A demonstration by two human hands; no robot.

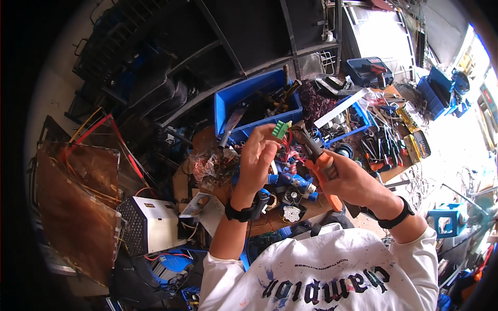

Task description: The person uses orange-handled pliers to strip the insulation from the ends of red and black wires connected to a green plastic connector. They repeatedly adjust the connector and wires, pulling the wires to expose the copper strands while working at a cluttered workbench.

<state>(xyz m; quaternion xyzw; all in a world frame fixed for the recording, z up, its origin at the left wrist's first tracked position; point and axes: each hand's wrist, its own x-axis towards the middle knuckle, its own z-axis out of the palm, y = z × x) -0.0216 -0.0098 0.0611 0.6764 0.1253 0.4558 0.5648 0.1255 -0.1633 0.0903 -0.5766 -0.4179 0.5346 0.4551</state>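
Note:
At the fingertips of my left hand (255, 163) is a small green terminal connector (280, 129), pinched and raised above the cluttered bench. Red wires (287, 146) hang below it, partly hidden by the fingers. My right hand (358, 179) is closed round a pair of pliers (328, 167) with orange and grey handles. The metal jaws of the pliers point up and left, close to the right side of the connector. Whether they touch a wire cannot be made out. Under both hands lie blue cylindrical parts (296, 182) and tangled wires.
A blue crate (222, 106) of tools stands beyond my hands. Right of it are a blue tray (358, 133), hand tools (383, 147) and an open case with a drill (381, 72). A white metal box (161, 220) sits at left, a blue stool (450, 215) at right.

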